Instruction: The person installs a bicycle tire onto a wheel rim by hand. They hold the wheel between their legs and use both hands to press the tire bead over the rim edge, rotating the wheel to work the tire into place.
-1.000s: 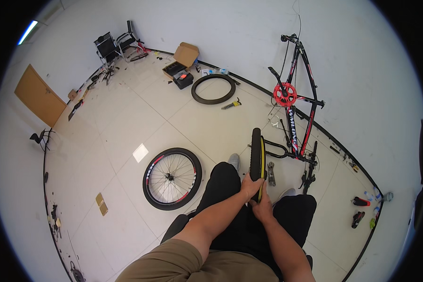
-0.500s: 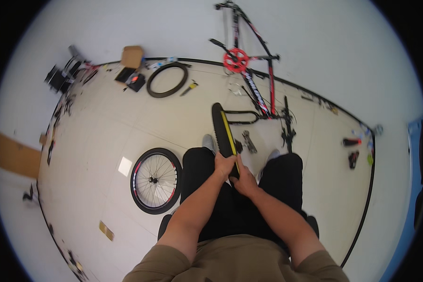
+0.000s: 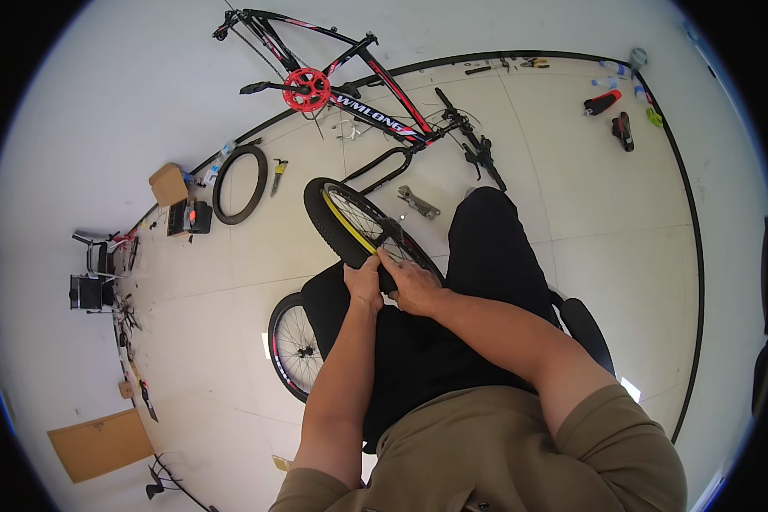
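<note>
A bicycle wheel (image 3: pixel 322 218) with a black knobby tyre leans up between my knees, tilted so that its spokes show. A yellow strip (image 3: pixel 343 224) runs along the rim beside the tyre. My left hand (image 3: pixel 364 283) grips the tyre on its near left part. Close beside it, my right hand (image 3: pixel 413 286) is closed over the tyre and rim edge, its fingers pointing toward the yellow strip. The parts of the wheel under both hands are hidden.
Beyond the wheel lies a black and red bicycle frame (image 3: pixel 384 85) with fork and handlebar. A metal tool (image 3: pixel 418 202) lies right of the wheel. A second wheel (image 3: pixel 294 350) is by my left leg. Farther left are a loose tyre (image 3: pixel 240 185) and a cardboard box (image 3: pixel 168 184).
My view has swung to the right, shifting the surroundings leftward. The wheel, seen nearly edge-on before, now shows its spokes. Both hands still grip it.
</note>
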Motion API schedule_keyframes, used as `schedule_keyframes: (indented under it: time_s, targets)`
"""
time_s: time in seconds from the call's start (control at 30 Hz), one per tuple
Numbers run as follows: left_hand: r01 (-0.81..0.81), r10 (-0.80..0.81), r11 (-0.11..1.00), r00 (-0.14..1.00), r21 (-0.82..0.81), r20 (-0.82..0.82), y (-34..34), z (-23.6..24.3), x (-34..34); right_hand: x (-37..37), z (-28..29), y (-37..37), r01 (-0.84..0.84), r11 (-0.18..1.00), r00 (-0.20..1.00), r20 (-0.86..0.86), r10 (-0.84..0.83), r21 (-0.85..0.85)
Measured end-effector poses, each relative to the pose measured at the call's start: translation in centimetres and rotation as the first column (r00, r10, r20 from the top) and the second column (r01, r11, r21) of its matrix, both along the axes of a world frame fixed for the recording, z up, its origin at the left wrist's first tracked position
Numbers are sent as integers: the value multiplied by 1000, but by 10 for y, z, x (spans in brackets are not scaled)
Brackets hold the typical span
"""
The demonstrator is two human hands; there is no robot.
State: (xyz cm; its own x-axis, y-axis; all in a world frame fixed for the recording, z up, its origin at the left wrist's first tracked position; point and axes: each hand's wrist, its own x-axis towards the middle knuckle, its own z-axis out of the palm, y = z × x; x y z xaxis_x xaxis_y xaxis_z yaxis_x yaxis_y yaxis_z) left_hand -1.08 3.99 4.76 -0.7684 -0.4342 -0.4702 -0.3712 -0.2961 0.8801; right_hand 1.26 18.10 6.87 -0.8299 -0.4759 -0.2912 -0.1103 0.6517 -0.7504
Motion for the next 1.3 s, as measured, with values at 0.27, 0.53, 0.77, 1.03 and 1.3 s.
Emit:
schedule_keyframes:
  time_s: [0.27,0.53,0.77,1.03,1.3]
  targets:
    - [-16,16,1000,1000,9,6,-5,-2,0,-3,5,-2,-12,1000,999,49,11,11]
    - [-23,23,1000,1000,15,0,-1,0,1,-6,7,2,-30,1000,995,95,29,4]
    - [-31,30,999,999,20,13,2,0,1,-4,-5,1,-16,1000,999,41,16,4]
    - [-2,2,1000,1000,5,-9,2,6,3,-6,1,1,-34,999,996,79,32,16]
    - [-40,42,998,999,48,-30,1,7,3,-8,1,3,-34,999,999,32,35,-23]
